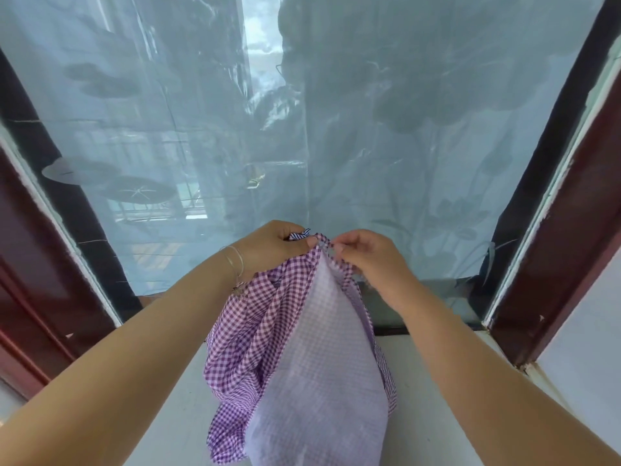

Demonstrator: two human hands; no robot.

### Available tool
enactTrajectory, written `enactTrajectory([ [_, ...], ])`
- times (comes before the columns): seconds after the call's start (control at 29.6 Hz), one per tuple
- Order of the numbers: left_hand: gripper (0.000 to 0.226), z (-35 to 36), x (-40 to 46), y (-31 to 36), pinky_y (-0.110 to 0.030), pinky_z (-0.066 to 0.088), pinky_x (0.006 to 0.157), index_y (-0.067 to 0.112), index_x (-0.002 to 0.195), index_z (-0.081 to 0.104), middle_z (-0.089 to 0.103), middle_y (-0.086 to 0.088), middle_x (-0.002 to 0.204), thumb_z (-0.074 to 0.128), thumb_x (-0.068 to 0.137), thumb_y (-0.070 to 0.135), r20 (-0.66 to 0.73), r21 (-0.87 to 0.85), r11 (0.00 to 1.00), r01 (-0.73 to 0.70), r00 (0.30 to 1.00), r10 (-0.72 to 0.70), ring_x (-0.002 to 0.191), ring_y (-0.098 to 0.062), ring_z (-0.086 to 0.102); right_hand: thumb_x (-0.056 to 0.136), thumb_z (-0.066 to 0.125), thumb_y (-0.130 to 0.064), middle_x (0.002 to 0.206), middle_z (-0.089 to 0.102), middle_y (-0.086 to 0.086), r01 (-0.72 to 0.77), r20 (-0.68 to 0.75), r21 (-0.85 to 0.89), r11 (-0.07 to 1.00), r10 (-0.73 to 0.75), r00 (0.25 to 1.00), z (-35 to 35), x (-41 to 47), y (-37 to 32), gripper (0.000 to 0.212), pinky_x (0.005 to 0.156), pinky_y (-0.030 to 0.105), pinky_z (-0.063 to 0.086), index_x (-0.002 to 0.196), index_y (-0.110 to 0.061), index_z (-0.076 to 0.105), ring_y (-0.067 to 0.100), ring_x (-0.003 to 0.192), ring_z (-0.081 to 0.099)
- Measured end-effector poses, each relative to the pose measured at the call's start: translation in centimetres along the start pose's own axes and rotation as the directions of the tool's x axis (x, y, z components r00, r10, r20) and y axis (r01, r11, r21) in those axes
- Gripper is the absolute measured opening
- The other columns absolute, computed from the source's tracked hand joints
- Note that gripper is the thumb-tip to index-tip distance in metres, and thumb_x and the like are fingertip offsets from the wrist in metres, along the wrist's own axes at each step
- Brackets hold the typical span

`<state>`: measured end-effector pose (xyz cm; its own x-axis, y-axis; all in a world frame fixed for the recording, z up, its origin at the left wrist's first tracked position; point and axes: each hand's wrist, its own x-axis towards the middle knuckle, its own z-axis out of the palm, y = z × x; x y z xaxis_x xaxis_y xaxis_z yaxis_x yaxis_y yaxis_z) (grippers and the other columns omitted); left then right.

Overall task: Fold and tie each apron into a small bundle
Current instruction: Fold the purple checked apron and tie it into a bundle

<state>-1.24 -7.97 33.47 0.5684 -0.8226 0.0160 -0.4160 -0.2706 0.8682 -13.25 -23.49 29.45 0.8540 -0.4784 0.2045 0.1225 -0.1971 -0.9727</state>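
The apron (295, 348) is being held up off the surface (174, 415) by its top edge, pinched in the left hand (272, 245) and right hand (366, 255), each grip clamped shut on cloth, probably so it hangs straight for folding.

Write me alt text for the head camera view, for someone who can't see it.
Two bare hands hold a purple-and-white checked apron up by its top edge, the left hand and right hand pinching it close together so the cloth hangs down unfolded. Behind it hangs a sheer pale curtain over a window with a dark red frame.
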Motion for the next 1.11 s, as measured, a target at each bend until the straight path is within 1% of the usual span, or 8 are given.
enactTrajectory([
  [0.1,0.032,-0.4,-0.4,-0.2,-0.041,0.053,0.092,0.010,0.105,0.072,0.073,-0.009,0.102,0.061,0.088,0.035,0.113,-0.024,0.998,0.053,0.992,-0.050,0.096,-0.028,0.069,0.092,0.052,-0.003,0.059,0.055,0.000,-0.219,0.206,0.344,0.913,0.154,0.966,-2.3,0.8,-1.9,0.014,0.040,0.018,0.028,0.093,-0.009,0.065,0.008,0.041,0.037],
  [0.2,0.030,0.2,-0.7,0.0,-0.037,0.053,0.093,0.007,0.110,0.069,0.072,-0.009,0.107,0.060,0.090,0.027,0.197,-0.076,0.993,0.095,0.977,-0.078,0.099,-0.025,0.068,0.092,0.050,-0.004,0.062,0.055,0.000,-0.281,0.322,0.361,0.889,0.164,0.932,-3.0,1.4,-3.1,0.016,0.037,0.017,0.020,0.095,-0.009,0.064,0.005,0.038,0.031],
  [0.37,0.037,1.2,-0.8,0.1,-0.036,0.052,0.092,0.003,0.110,0.069,0.070,-0.014,0.109,0.066,0.082,0.027,0.194,-0.227,0.959,0.171,0.973,-0.128,0.098,-0.026,0.067,0.086,0.058,-0.015,0.082,0.070,0.004,-0.441,0.326,0.683,0.582,0.297,0.898,-2.3,3.7,-2.2,0.011,0.037,0.015,0.043,0.096,-0.012,0.059,0.004,0.042,0.052],
  [0.44,0.038,1.3,-0.4,-0.2,-0.039,0.052,0.094,0.002,0.107,0.070,0.071,-0.015,0.106,0.070,0.079,0.029,0.134,-0.281,0.930,0.238,0.969,-0.208,0.095,-0.027,0.067,0.094,0.058,-0.032,0.099,0.070,0.013,-0.471,0.178,0.539,0.699,0.452,0.874,-2.6,4.5,0.2,0.023,0.054,0.025,0.056,0.106,-0.013,0.056,0.016,0.064,0.068],
  [0.51,0.035,1.3,-0.2,-0.8,-0.043,0.051,0.095,0.001,0.107,0.070,0.071,-0.016,0.104,0.071,0.083,0.027,0.068,-0.307,0.902,0.303,0.953,-0.296,0.097,-0.029,0.066,0.097,0.046,-0.048,0.108,0.064,0.010,-0.505,-0.061,0.082,0.859,0.510,0.858,-2.5,4.0,2.0,0.046,0.072,0.034,0.056,0.125,-0.012,0.049,0.022,0.082,0.068],
  [0.61,0.039,1.1,0.0,-1.5,-0.044,0.053,0.092,-0.002,0.107,0.068,0.071,-0.017,0.102,0.072,0.083,0.029,0.005,-0.323,0.877,0.355,0.928,-0.373,0.100,-0.032,0.066,0.097,0.035,-0.055,0.100,0.062,0.007,-0.293,-0.285,-0.222,0.930,0.225,0.932,-1.3,2.3,2.9,0.048,0.082,0.041,0.053,0.112,-0.011,0.049,0.021,0.086,0.064],
  [0.81,0.035,1.4,0.9,-0.8,-0.042,0.054,0.090,-0.005,0.109,0.065,0.070,-0.021,0.104,0.070,0.086,0.021,-0.044,-0.362,0.866,0.345,0.921,-0.386,0.099,-0.033,0.066,0.087,0.052,-0.056,0.083,0.060,-0.005,0.068,0.028,-0.719,0.691,-0.069,0.997,2.3,-1.7,0.1,0.035,0.068,0.034,0.050,0.084,-0.021,0.053,0.013,0.074,0.058],
  [1.11,0.031,2.1,1.0,1.2,-0.038,0.054,0.085,-0.007,0.101,0.066,0.069,-0.020,0.094,0.071,0.085,0.020,-0.093,-0.369,0.892,0.262,0.945,-0.315,0.076,-0.023,0.065,0.093,0.044,-0.032,0.065,0.043,0.000,0.080,-0.048,-0.794,0.602,-0.193,0.980,2.9,-0.1,-1.5,0.036,0.051,0.031,0.030,0.061,-0.016,0.039,0.016,0.056,0.041],
])
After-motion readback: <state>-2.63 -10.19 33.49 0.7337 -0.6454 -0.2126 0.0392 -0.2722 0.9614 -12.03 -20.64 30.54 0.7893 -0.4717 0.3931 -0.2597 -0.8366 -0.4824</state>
